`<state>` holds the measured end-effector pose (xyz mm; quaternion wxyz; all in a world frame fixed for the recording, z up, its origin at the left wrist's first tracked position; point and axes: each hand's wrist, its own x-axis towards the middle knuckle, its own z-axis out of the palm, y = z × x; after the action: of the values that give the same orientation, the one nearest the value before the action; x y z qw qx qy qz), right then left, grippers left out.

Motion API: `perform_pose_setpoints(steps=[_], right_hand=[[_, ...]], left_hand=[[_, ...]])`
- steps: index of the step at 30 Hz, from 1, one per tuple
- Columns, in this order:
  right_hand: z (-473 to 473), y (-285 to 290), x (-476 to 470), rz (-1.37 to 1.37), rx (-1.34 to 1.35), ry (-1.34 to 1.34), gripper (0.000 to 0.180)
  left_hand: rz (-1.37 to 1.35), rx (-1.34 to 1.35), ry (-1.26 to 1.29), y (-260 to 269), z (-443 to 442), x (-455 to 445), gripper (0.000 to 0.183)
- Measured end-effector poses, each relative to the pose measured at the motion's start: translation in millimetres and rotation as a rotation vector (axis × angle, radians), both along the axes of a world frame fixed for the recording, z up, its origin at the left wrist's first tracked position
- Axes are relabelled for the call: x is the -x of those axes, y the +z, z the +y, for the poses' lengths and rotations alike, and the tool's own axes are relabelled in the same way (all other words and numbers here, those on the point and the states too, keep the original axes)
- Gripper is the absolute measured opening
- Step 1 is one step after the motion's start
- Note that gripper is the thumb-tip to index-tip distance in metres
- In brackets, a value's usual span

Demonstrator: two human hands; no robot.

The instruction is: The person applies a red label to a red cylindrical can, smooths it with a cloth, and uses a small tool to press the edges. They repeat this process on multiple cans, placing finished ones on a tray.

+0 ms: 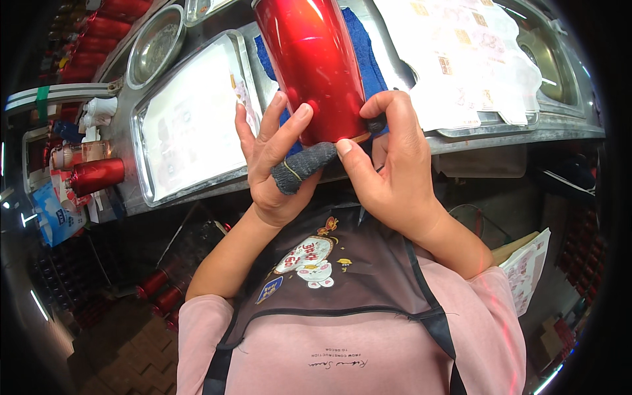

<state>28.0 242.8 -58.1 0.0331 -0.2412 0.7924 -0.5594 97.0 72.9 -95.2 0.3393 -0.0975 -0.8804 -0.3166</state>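
Observation:
A glossy red metal flask body (321,64) lies lengthwise on a blue cloth (363,44), its near end towards me. Along its left side my left hand (279,153) has its fingers spread, two of them over the red surface. A dark grey knit cover wraps the left thumb, whose tip reaches the flask's near rim. My right hand (395,158) is at the near right corner, thumb at the rim and index fingertip against the side. A black cover sits on another right finger, partly hidden. The flask's far end runs out of view.
Left of the flask is a metal tray (143,163) holding white sheets (192,118). Printed transfer sheets (459,64) lie on a tray at right. A round metal bowl (157,47), a smaller red flask (97,176) and a blue packet (57,215) stand farther left. The bench edge (513,143) runs before me.

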Motion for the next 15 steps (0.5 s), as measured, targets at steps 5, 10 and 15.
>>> perform_pose_setpoints(steps=[5,10,15], right_hand=[[4.5,-0.7,2.5,-0.062,0.07,0.024,0.029],[13.4,0.3,7.3,-0.26,0.141,0.06,0.023],[29.1,-9.2,6.8,-0.314,0.22,0.009,0.024]], left_hand=[[-0.054,0.155,-0.001,13.4,2.7,6.2,0.026],[-0.097,0.291,0.011,28.7,11.2,12.8,0.011],[-0.132,0.423,-0.001,36.2,24.9,26.3,0.019]])
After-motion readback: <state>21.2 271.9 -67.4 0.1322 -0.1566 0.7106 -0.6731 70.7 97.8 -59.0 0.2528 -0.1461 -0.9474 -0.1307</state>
